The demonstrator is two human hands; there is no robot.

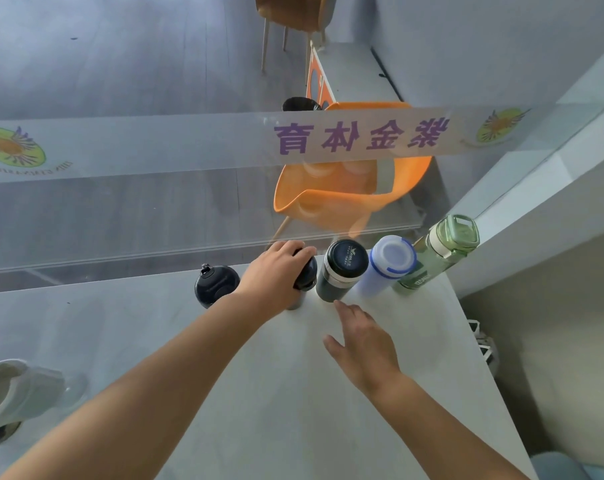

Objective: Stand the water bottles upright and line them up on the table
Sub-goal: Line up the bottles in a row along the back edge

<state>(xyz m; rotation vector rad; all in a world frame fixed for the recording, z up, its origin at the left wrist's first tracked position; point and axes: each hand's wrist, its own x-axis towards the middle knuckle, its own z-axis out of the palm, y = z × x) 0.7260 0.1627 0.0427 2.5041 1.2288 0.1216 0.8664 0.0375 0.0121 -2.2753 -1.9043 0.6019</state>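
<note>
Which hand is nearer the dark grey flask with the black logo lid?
Right. The right hand hovers open, fingertips almost at the base of the dark grey flask with the black logo lid. The left hand grips the neighbouring black-capped bottle to its left.

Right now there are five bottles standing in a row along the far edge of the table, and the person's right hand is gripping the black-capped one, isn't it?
Not quite: it is the left hand that grips the black-capped bottle. The right hand hovers open in front of the row. The head view shows this; five bottles do stand along the table far edge.
</note>
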